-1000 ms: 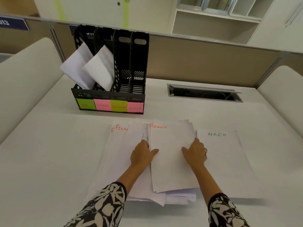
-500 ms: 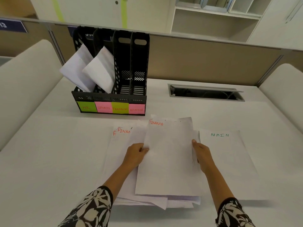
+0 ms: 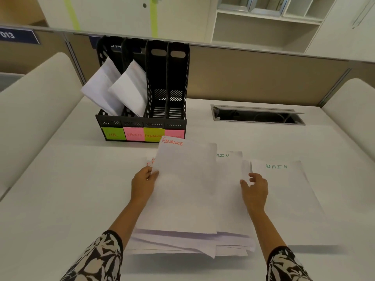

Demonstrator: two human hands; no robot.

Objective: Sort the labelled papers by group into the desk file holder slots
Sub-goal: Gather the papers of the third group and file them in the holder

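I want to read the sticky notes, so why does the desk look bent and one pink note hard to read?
Head view: the wide lens bows the desk edges and partition outward; the lifted FINANCE sheet covers part of the rightmost pink note, so its word cannot be read; soft light throws faint shadows under the paper stack; the right hand looks slightly blurred.

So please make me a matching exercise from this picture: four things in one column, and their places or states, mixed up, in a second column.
Things
1. FINANCE sheet
2. ADMIN sheet
3. HR slot
4. FINANCE slot

Places or states
a. holds no paper
b. lies flat on the desk, right of the pile
c. gripped at its left edge by the left hand
d. has a white paper leaning in it

Pairs: 1-c, 2-b, 3-d, 4-a
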